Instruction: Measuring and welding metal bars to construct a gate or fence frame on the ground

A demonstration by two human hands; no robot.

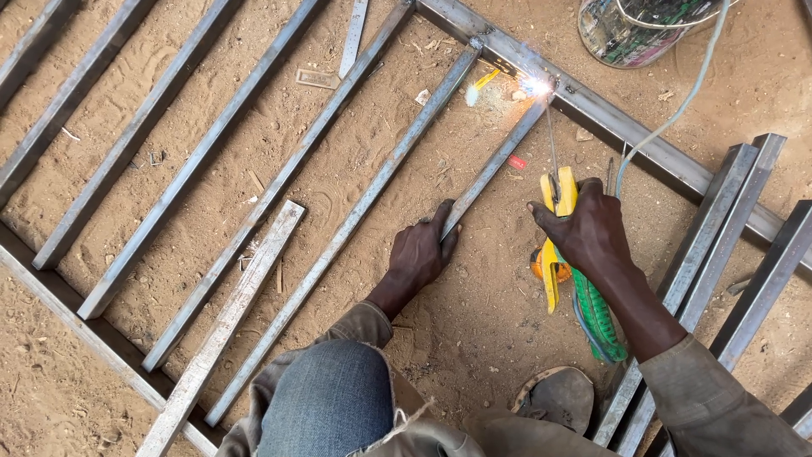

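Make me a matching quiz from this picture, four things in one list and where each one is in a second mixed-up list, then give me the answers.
Things:
1. left hand
2. right hand
3. bucket
4. shoe

Places:
A. top edge of the picture, on the sand
B. pressing down the end of a steel bar
C. bottom of the picture, beside the knee
D. closed around the yellow welding holder, its rod reaching to the spark

Pairs: 1-B, 2-D, 3-A, 4-C
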